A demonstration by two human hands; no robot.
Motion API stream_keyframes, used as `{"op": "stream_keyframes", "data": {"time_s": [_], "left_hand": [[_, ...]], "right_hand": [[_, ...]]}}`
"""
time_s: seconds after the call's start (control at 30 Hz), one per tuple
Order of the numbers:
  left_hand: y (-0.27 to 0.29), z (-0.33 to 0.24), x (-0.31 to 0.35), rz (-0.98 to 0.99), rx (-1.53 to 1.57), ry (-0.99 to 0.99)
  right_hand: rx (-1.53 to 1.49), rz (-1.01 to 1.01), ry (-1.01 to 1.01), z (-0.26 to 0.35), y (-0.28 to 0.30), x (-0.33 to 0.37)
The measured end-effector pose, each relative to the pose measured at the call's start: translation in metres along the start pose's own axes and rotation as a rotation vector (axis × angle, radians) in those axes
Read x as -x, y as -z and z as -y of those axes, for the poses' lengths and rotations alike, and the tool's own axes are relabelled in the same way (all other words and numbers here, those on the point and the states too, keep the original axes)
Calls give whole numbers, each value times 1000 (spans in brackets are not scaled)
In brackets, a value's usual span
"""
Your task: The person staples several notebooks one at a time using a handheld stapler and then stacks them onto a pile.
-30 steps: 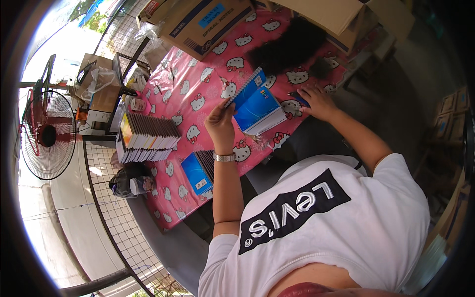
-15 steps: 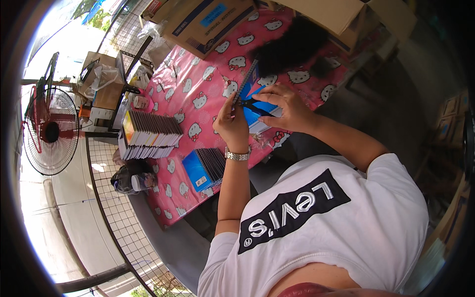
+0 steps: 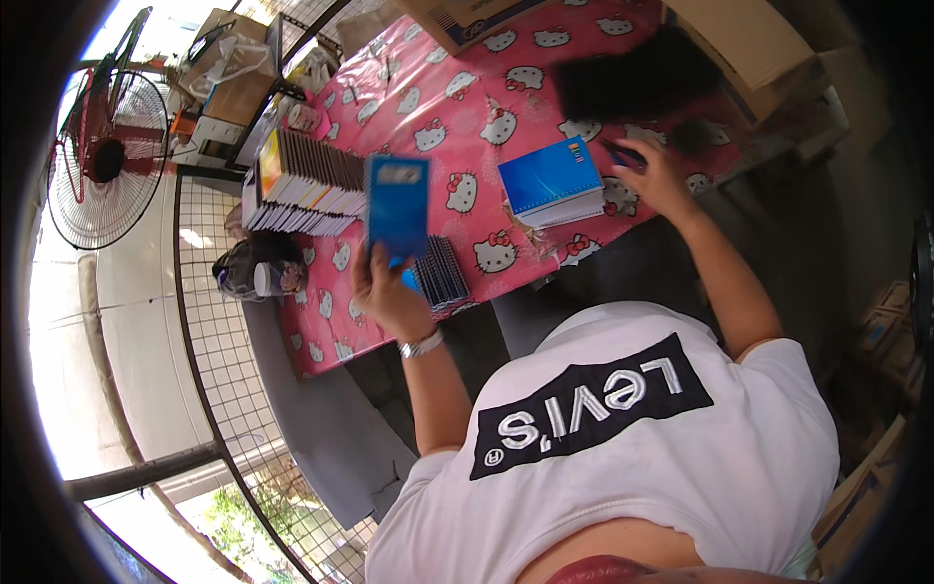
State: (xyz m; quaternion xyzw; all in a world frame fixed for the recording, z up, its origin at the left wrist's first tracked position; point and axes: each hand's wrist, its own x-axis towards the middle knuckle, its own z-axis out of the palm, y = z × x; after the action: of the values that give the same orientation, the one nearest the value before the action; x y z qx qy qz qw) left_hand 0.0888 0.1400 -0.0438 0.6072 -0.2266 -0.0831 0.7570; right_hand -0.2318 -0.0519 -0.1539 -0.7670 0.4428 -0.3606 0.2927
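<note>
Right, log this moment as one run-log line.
left hand: holds blue-covered rectangular notebook | right hand: holds dark slim hand tool | blue-covered notebook stack: on pink cartoon-print tablecloth

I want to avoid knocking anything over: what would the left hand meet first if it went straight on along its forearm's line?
Probably the row of dark-edged notebooks; the left hand, holding a blue notebook, looks raised, so might pass above; depth is unclear.

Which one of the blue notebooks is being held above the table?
The blue notebook in the left hand; the others rest on the table, in the stack near the right hand and the pile near the left.
</note>
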Motion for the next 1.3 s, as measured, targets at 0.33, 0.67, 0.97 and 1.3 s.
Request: {"op": "stream_keyframes", "data": {"time_s": [0.33, 0.67, 0.97, 1.3], "left_hand": [[109, 22, 11, -169, -456, 104], [48, 21, 17, 122, -1005, -459], [-147, 37, 55, 1342, -1047, -825], [-155, 39, 28, 1485, -861, -753]], "right_hand": [[662, -286, 38, -115, 13, -122], [892, -69, -314, -156, 9, -152], [716, -139, -129, -146, 20, -153], [410, -168, -164, -159, 26, -168]]}}
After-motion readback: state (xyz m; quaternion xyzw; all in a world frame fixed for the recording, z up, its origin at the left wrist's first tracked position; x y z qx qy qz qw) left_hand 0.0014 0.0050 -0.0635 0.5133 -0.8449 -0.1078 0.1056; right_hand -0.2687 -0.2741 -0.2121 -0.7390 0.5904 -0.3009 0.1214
